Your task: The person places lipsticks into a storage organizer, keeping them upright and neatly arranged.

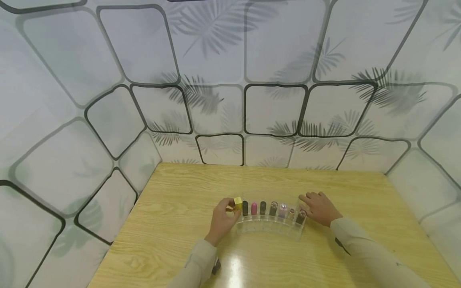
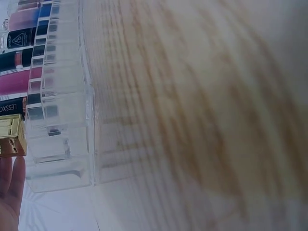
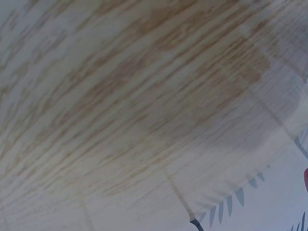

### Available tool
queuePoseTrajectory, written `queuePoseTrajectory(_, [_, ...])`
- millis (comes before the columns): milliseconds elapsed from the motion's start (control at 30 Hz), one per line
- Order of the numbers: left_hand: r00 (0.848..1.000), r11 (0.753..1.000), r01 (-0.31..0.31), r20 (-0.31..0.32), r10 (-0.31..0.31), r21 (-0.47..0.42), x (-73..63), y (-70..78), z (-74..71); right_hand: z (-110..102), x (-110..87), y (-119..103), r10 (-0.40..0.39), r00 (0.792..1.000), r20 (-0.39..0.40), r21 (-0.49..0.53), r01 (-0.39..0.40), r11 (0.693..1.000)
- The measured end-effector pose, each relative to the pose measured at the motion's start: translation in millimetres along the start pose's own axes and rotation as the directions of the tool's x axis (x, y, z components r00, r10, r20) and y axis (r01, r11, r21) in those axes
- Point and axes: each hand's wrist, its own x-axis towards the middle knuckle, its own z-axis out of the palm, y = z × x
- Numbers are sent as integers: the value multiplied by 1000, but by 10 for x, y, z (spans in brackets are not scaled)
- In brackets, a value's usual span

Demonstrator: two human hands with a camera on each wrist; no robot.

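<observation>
A clear, curved organizer (image 1: pixel 268 226) with rows of compartments stands on the table, with several lipsticks along its back row. At its left end my left hand (image 1: pixel 220 222) holds a gold, square-sided lipstick (image 1: pixel 237 203) between thumb and fingers. In the left wrist view, the gold lipstick (image 2: pixel 12 135) is close to the top edge of the end compartments. Beside it stand a black lipstick (image 1: pixel 245 208) and a bright pink lipstick (image 1: pixel 254 209). My right hand (image 1: pixel 321 209) rests at the organizer's right end, fingers extended, near a dark lipstick (image 1: pixel 301 217).
The wooden table (image 1: pixel 173 224) carries the organizer near its middle. A pale wall covering (image 1: pixel 219 108) with dark outlines and leaf prints rises behind the table and on both sides. The right wrist view shows mostly table surface (image 3: pixel 120 96).
</observation>
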Motion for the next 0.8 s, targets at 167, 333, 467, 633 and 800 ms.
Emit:
queuePoseTrajectory(167, [1000, 1000, 2, -3, -2, -5, -9, -4, 0, 4, 1, 2, 1, 1000, 0, 0, -1, 1000])
queuePoseTrajectory(333, [1000, 1000, 18, 1, -18, 3, -19, -8, -2, 11, 5, 5, -2, 1000, -2, -2, 2, 1000])
queuePoseTrajectory(467, [1000, 1000, 28, 5, -28, 8, -26, -10, -3, 11, 5, 7, -8, 1000, -14, -2, 8, 1000])
queuePoseTrajectory(633, [1000, 999, 24, 6, -24, 25, -28, -11, -7, 32, 2, 14, -8, 1000, -24, 2, 8, 1000])
queuePoseTrajectory(800, [1000, 997, 20, 12, -21, 81, -33, -8, -10, 29, 1, 17, 1, 1000, -6, -3, -1, 1000])
